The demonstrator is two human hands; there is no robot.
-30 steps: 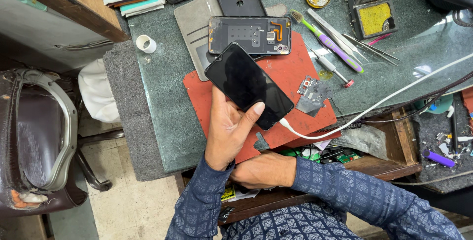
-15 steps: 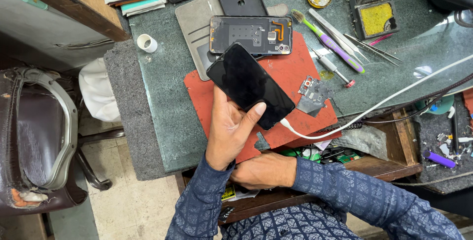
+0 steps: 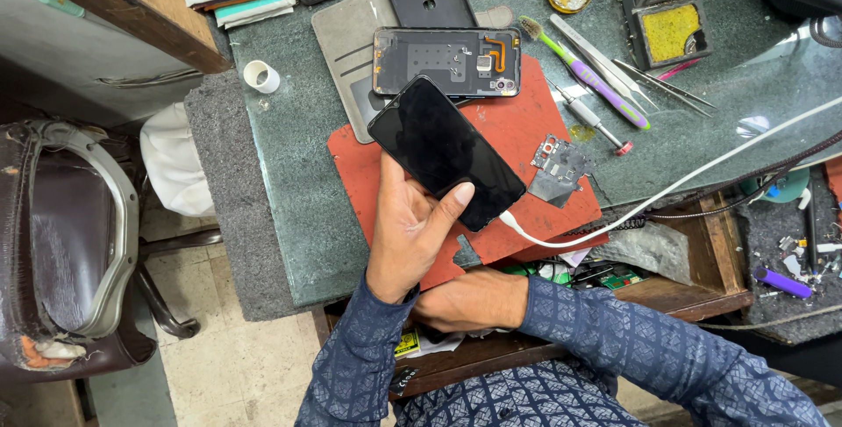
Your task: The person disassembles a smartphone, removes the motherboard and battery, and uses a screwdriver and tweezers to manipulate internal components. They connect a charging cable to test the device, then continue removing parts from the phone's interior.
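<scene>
From the head camera, the left hand (image 3: 412, 230) rises from a blue patterned sleeve, palm up and fingers curled, its grip closed around the lower end of a black phone (image 3: 445, 152) whose dark screen faces up; the thumb (image 3: 447, 206) lies across the glass near the bottom edge. The phone slants up and away from the grip, above a red mat (image 3: 526, 133) on the green counter (image 3: 289, 181). A white cable (image 3: 649, 203) is plugged into the phone's bottom end, just right of the grip, and trails off to the right. The right hand (image 3: 469, 300) rests below the left wrist at the counter's near edge, loosely curled, its grip holding nothing. Beyond the phone's far end lies an opened phone back (image 3: 447, 60) with its parts bare; right of that, a purple brush (image 3: 583, 76) and tweezers (image 3: 662, 81). Compared with the earlier frames, the phone has tilted slightly and its top end now overlaps the opened back less; both hands keep their places.
</scene>
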